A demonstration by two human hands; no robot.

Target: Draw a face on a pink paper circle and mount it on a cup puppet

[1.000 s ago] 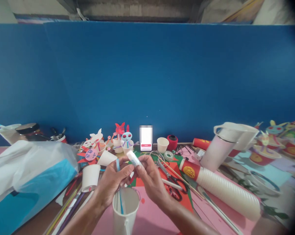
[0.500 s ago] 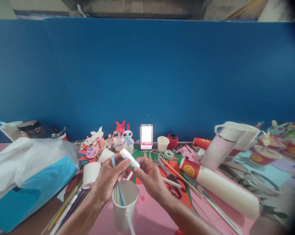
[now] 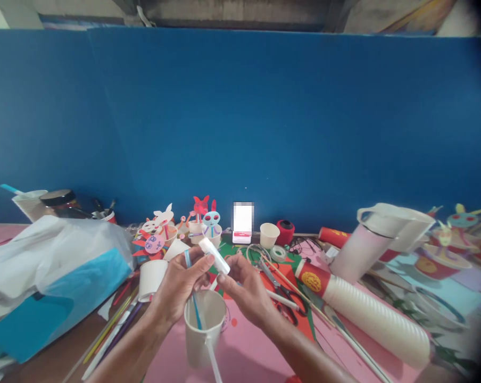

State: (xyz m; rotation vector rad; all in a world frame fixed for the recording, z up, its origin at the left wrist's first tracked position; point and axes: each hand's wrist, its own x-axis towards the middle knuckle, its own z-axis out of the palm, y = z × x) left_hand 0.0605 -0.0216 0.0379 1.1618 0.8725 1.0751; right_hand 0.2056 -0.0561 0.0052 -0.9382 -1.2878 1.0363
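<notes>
A small white tube (image 3: 214,256) is tilted between my hands, above a white paper cup. My left hand (image 3: 187,279) is closed around its upper left part, and a blue paper strip (image 3: 195,306) runs down from the same hand into the cup. The fingers of my right hand (image 3: 246,290) pinch the tube's lower right end. The white cup (image 3: 205,346) stands upright on the pink sheet, with a white strip (image 3: 213,361) hanging down its near side.
Decorated paper-cup figures (image 3: 212,219) stand at the back left, beside a lit phone (image 3: 242,221). Scissors (image 3: 278,287) and sticks lie right of centre. A cup stack (image 3: 368,314) and a pitcher (image 3: 360,244) are at the right. Plastic bags (image 3: 65,266) cover the left.
The view has shifted slightly, so most things appear a little further right. Both hands keep hold of the white tube, with little change in their grip.
</notes>
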